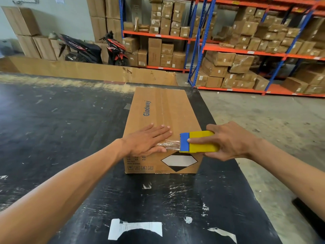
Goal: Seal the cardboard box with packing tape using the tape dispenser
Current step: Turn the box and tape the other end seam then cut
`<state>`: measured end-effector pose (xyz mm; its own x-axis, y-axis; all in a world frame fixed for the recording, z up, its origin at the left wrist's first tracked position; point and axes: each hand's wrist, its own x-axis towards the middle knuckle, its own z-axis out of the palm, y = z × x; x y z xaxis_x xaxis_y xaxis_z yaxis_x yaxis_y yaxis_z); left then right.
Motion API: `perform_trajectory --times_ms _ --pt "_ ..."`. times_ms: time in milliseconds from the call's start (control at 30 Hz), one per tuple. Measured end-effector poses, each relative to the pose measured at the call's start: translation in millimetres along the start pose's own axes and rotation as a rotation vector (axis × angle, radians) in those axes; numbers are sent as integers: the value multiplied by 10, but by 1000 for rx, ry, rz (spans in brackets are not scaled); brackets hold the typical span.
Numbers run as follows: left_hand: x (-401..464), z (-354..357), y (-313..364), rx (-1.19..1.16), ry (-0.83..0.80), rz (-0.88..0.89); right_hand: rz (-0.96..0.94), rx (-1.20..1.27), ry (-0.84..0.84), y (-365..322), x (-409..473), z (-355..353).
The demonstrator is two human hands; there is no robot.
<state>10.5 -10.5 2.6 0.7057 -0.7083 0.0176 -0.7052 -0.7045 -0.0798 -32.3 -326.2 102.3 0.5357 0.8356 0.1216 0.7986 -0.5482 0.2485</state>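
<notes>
A long brown cardboard box (pixel 165 110) printed "Glodway" lies closed on the black table (pixel 70 120), its short end with a black-and-white diamond label facing me. My left hand (pixel 149 140) lies flat on the near top edge of the box, pressing down a strip of clear packing tape (pixel 171 144). My right hand (pixel 232 140) grips a yellow and blue tape dispenser (pixel 198 141) at the box's near right corner. The clear strip stretches from under my left hand to the dispenser's blue end. A band of tape runs along the top seam.
The scuffed table carries stuck white label scraps (pixel 133 228) near me. A flattened cardboard sheet (pixel 91 69) lies beyond its far edge. Two motorbikes (pixel 95 48) stand behind it. Blue and orange racks (pixel 246 50) full of cartons line the back. Concrete floor (pixel 272 124) lies right.
</notes>
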Motion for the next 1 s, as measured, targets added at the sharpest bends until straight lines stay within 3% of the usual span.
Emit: perform_trajectory --times_ms 400,533,1000 --pt "35 -160 109 -34 12 -49 88 23 -73 206 -228 213" --pt "316 -296 377 75 85 -89 68 22 -27 179 -213 174" --pt "427 -45 422 118 6 -55 85 33 46 219 -255 262"
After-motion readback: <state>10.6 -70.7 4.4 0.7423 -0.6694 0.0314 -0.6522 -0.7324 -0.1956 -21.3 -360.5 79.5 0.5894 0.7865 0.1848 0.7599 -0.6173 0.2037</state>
